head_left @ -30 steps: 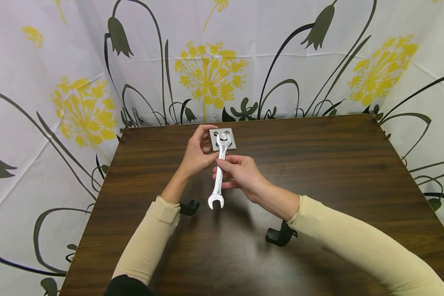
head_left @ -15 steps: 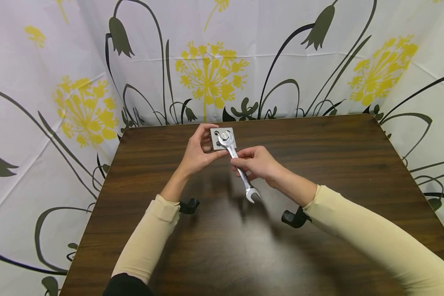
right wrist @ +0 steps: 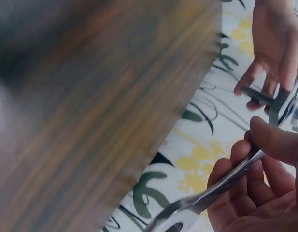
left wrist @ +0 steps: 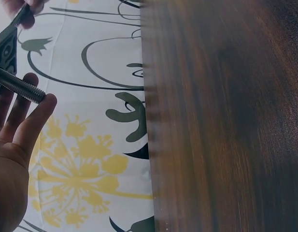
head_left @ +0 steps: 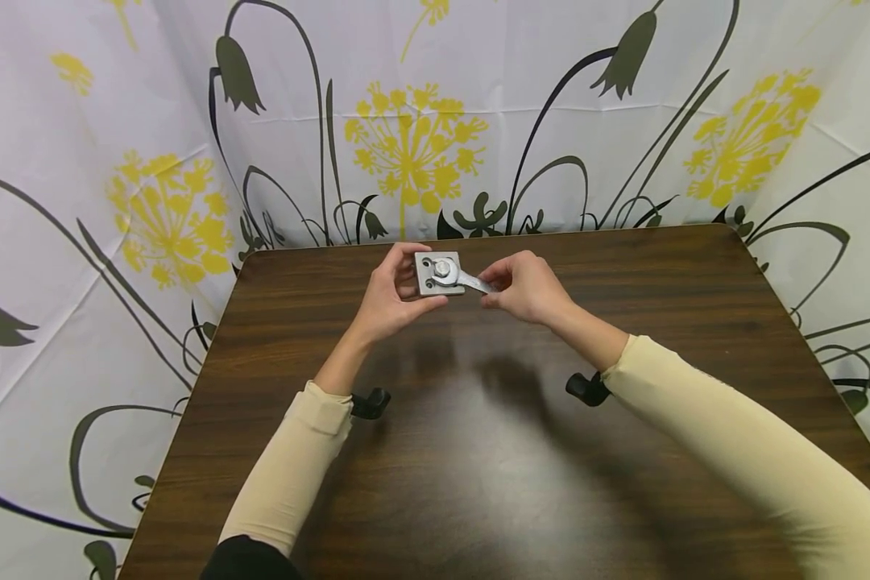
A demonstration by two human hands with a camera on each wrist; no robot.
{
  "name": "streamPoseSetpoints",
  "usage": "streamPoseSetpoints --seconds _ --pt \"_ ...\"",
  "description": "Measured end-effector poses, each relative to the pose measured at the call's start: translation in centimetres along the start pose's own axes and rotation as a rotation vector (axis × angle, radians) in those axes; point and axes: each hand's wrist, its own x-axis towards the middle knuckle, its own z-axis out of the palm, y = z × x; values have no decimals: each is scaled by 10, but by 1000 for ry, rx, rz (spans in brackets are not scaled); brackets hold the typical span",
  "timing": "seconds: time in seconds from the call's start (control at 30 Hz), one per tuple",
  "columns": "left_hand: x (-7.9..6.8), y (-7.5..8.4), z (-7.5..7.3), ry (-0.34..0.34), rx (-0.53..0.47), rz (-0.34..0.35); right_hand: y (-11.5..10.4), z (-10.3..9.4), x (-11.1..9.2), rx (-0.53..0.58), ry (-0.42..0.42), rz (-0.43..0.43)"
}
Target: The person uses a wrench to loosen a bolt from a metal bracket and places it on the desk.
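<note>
Gripping shiny metal wrench (head_left: 472,281), square holed plate (head_left: 422,275)

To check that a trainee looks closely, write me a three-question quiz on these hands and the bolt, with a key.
1. Fill in: the right hand grips the ____, one end of which fits around the bolt head.
2. True or false: the square metal plate is untouched by the left hand.
3. Choose: in the left wrist view, the bolt shank is
A. threaded
B. smooth
C. bent into a hook

Key: 1. open-end wrench. 2. False; the left hand holds it. 3. A.
</note>
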Motion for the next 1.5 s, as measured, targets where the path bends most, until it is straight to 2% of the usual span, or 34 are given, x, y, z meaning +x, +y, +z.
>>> streamPoseSetpoints --seconds 0.3,0.57,0.67,0.77,0.97,1.1,1.3,1.4,1.5 --pt "0 -1 1 -20 -18 9 -4 -10 16 -173 76 -79" --pt "-1 3 3 -48 -3 11 -7 -14 28 -267 81 -140" --pt "-1 4 2 -42 -6 12 -5 -16 29 -285 82 -128" --pt "-2 4 1 -22 -7 10 0 -17 28 -284 84 -81" --pt "-4 4 -3 -5 -4 3 27 -17 18 -279 74 40" --pt "-5 4 -4 5 -1 5 53 -10 9 -193 24 139" --pt "-5 4 -4 7 -14 5 90 7 -6 131 -82 344" --pt "-5 4 -4 9 -10 5 103 15 -12 269 -98 402" --pt "-5 3 -5 9 0 2 110 22 -17 348 -109 433"
